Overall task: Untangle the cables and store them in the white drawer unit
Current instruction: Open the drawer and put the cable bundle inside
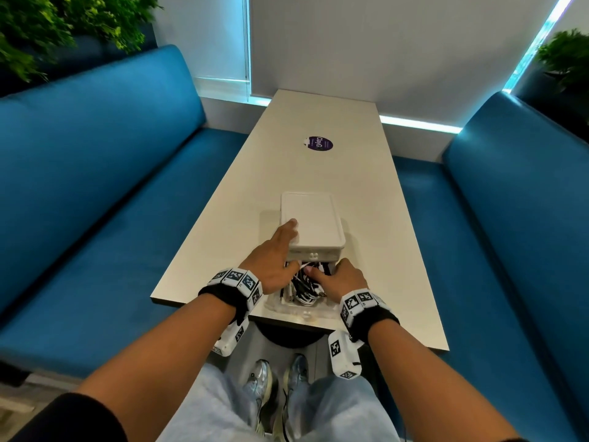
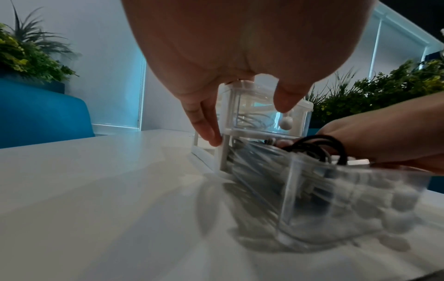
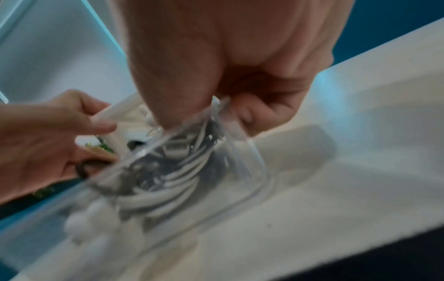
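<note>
At the lower centre of the head view, the small white plastic drawer unit [image 1: 312, 223] is sitting on the long pale worktop [image 1: 366, 186], with its clear plastic lower drawer [image 1: 288, 303] pulled out toward the bottom of the frame. The coiled black and white cables [image 1: 304, 287] are lying inside that drawer. The left hand [image 1: 275, 258] is bracing the unit, fingers [image 2: 204, 121] lying straight along its left side and top. The right hand [image 1: 342, 279] is gripping the drawer's right wall, thumb inside and fingers [image 3: 254, 112] curled outside, as the right wrist view shows. The storing step looks nearly over, with the drawer about to be closed. The next move probably calls for tucking any raised black loop below the rim, then sliding the drawer straight in while the left hand is steadying the unit.
</note>
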